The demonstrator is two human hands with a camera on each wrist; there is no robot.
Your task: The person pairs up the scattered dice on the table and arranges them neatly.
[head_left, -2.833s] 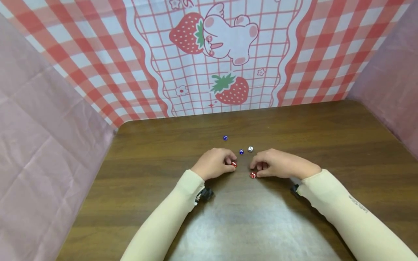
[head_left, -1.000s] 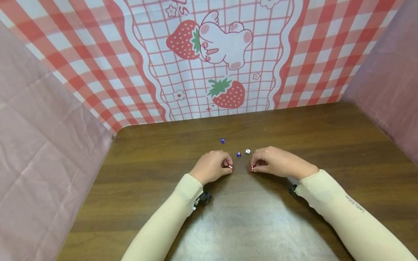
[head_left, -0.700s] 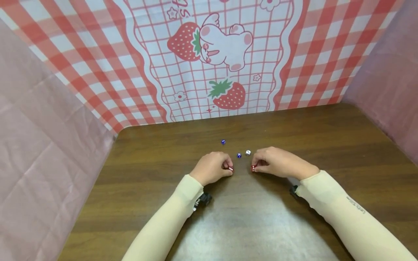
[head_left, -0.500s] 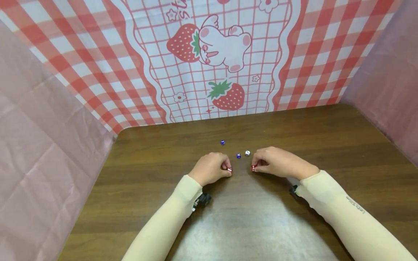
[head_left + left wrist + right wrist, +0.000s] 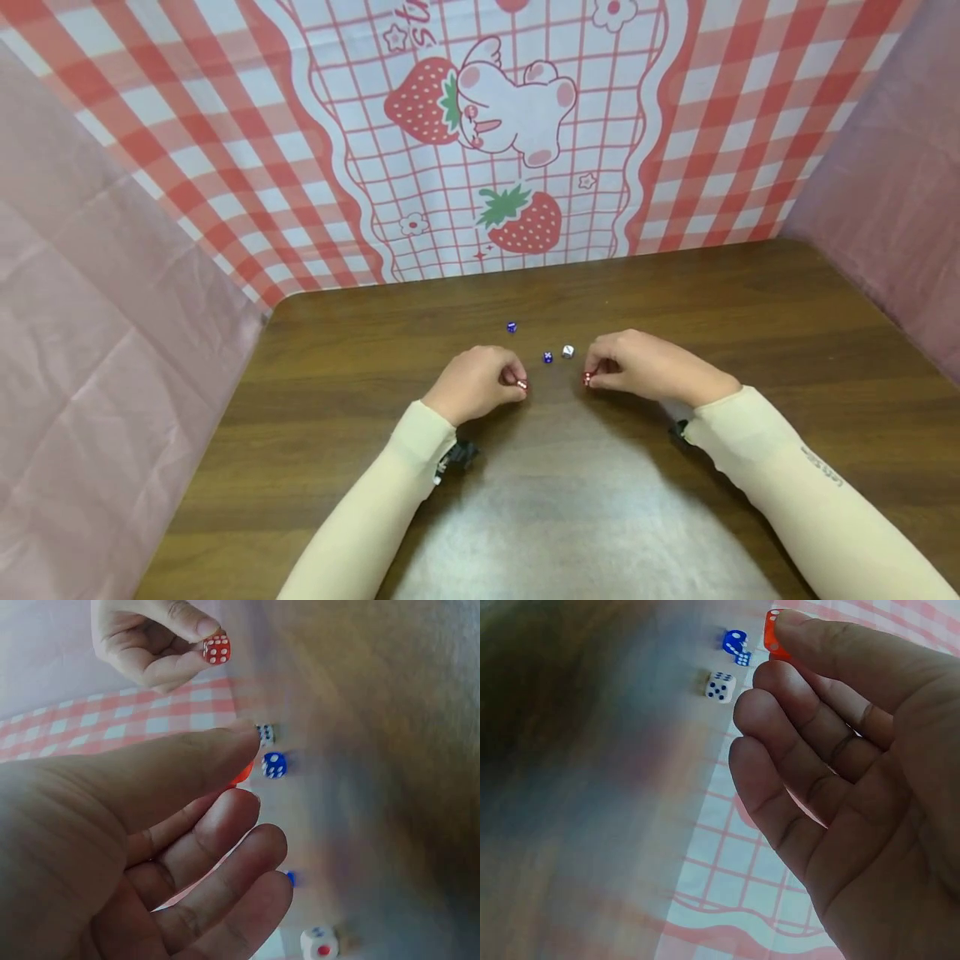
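Observation:
My left hand (image 5: 476, 383) pinches a red die (image 5: 522, 384) between thumb and fingertips; in the left wrist view the thumb hides most of that die. Across from it, my right hand (image 5: 652, 367) pinches another red die (image 5: 587, 379), whose white pips show in the left wrist view. Between and beyond the hands lie a blue die (image 5: 547, 357) and a white die (image 5: 567, 352), side by side. Farther back is a second blue die (image 5: 512, 327). The left wrist view also shows a white die with a red pip (image 5: 321, 943) near the left hand's fingers.
The dice lie on a brown wooden table (image 5: 360, 333). A red-and-white checked cloth (image 5: 225, 125) with strawberries hangs along the back edge. Pink cloth (image 5: 112, 375) stands at the left side and more at the right. Both wrists carry small black cameras.
The right hand first hovered at a red die on the table, then pinched it. In the last half second both hands have drawn slightly apart with their red dice.

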